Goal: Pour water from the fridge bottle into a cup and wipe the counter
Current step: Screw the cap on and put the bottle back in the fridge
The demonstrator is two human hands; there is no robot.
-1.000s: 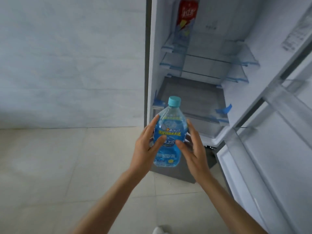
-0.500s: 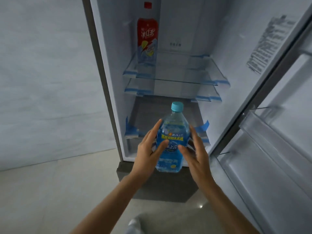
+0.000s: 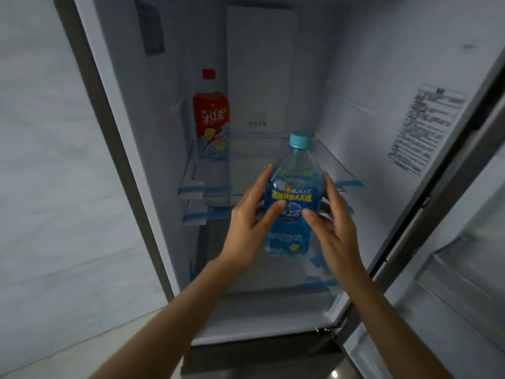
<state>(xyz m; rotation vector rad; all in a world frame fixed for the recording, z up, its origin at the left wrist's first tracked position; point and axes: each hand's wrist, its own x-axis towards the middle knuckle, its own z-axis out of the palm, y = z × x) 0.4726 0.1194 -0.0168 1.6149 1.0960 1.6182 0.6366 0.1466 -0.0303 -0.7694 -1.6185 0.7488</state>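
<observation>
Both our hands are on it. Our left hand [image 3: 250, 214] wraps the blue-label water bottle [image 3: 291, 212] from its left side, thumb laid across the front of the label, fingers [image 3: 262, 181] reaching up along the bottle's shoulder. Our right hand [image 3: 334, 225] comes in from the other side, fingers [image 3: 330, 187] long and fairly straight against the bottle's right flank, thumb pointing in at the label. Whether that right palm is pressing firmly or only steadying, we cannot tell.

So the bottle sits right between our fingers, upright, long axis running straight up past the fingertips to the teal cap [image 3: 300, 140], which is on. The left hand looks like the one carrying it; the right is closer to the open door side.

Beyond the fingertips lies the open fridge [image 3: 355, 64]: a glass shelf [image 3: 246, 170] with blue tape at its front edge, behind and a little above our left fingers. Further back to the left stands a red-label drink bottle [image 3: 211, 116] with a red cap, well apart from our hands. Out to the right of the right hand is the fridge door [image 3: 459, 269].

No cup and no counter in view, so we judge that pouring still lies ahead, and the cap must come off first.
</observation>
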